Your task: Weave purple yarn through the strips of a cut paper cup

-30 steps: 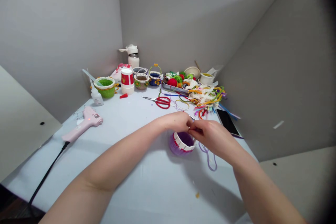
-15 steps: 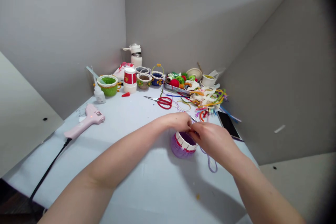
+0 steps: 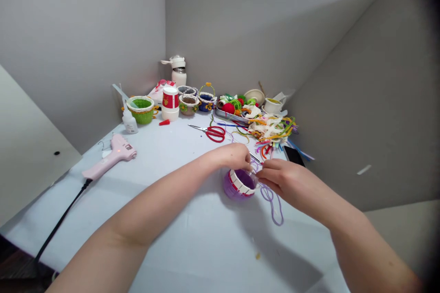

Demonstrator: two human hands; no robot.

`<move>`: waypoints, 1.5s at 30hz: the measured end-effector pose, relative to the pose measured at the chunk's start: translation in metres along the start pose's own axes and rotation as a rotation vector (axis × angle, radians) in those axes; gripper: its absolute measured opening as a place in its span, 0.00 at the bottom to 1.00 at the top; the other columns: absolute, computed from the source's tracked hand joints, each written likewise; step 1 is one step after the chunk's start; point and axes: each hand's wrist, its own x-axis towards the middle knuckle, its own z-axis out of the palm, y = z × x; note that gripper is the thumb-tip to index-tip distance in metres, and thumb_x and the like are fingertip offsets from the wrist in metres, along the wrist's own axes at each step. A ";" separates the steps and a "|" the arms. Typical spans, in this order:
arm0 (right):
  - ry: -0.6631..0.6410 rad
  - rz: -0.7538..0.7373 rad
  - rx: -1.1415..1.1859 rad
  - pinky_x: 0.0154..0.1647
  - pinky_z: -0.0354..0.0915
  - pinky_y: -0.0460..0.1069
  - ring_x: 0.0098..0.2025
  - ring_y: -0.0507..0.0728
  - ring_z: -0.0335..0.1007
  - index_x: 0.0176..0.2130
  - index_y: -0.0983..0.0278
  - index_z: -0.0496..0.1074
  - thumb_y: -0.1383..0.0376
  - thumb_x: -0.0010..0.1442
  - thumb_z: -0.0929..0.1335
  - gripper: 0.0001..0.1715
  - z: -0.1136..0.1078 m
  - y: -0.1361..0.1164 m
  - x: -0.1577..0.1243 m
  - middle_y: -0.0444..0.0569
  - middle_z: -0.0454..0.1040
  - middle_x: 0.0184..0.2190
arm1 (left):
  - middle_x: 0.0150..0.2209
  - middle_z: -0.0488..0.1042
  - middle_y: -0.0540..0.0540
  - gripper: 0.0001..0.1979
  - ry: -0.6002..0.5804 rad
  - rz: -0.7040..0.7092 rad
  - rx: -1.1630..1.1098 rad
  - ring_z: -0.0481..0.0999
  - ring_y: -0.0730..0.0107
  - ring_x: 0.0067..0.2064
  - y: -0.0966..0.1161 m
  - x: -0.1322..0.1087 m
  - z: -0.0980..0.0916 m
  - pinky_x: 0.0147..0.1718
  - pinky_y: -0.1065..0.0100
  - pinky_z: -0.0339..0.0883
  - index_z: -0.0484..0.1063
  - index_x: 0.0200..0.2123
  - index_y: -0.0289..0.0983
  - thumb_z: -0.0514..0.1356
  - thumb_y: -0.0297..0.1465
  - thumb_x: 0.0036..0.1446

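Note:
A small paper cup (image 3: 238, 183) with a red-and-white slotted rim and purple woven sides stands on the table in front of me. My left hand (image 3: 235, 156) is closed over its far rim, fingers pinched on the purple pipe cleaner (image 3: 273, 201). My right hand (image 3: 282, 176) is closed just right of the cup, pinching the same purple strand, whose loose end loops over the table toward me.
Red-handled scissors (image 3: 213, 132) lie beyond the cup. A pink glue gun (image 3: 112, 155) with a black cord rests at the left. Decorated cups (image 3: 170, 103), a green basket (image 3: 141, 109), a glue bottle (image 3: 129, 121), a tray of yarn (image 3: 233, 107), a pile of pipe cleaners (image 3: 273, 130) and a phone (image 3: 294, 155) crowd the far side.
My right hand has shifted slightly right, away from the cup's rim, drawing the purple strand out. The left hand stays on the rim.

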 end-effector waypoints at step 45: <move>0.184 0.241 0.512 0.31 0.59 0.45 0.30 0.52 0.67 0.34 0.62 0.76 0.64 0.60 0.64 0.11 0.071 0.044 -0.018 0.47 0.74 0.30 | 0.32 0.77 0.48 0.10 0.071 0.021 0.186 0.71 0.71 0.32 0.008 -0.004 -0.003 0.27 0.72 0.57 0.77 0.32 0.38 0.56 0.34 0.53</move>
